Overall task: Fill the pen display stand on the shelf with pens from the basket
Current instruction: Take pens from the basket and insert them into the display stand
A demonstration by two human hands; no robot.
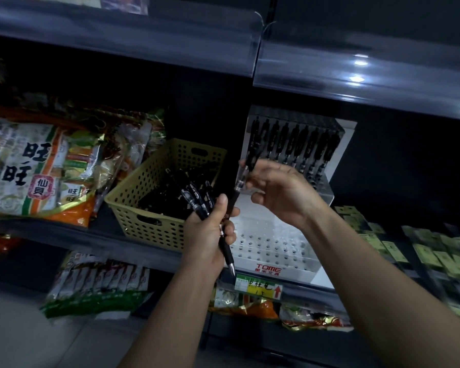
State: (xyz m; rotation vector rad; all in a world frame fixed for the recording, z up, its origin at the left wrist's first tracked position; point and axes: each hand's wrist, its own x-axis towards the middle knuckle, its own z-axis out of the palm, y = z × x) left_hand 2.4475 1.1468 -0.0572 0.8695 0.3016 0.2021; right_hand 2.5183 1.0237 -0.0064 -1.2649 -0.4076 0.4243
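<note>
The right hand [279, 192] is the nearer one to the pen display stand [270, 267]; its fingers [260, 199] are curled round a single pen [241, 177], pinching the clear barrel; the pen's long axis runs from about 1 o'clock down to 7 o'clock, dark end lowest and meeting the left hand's fingertips, though I cannot tell whether that hand holds it too; the empty holes [266, 243] of the stand's front tiers lie at 6 o'clock from the right hand, so the coming move looks like a turn to upright and a drop straight down.

The left hand [207, 235] grips a bundle of pens [197, 201], fanned toward 11 o'clock, one tip pointing to 5 o'clock; four or five, the overlap hides the exact count.

One stand, one basket [144, 208] at its 9 o'clock with many more pens inside; the back row [295, 144] holds about nine; the front tiers hold none that I can see.
</note>
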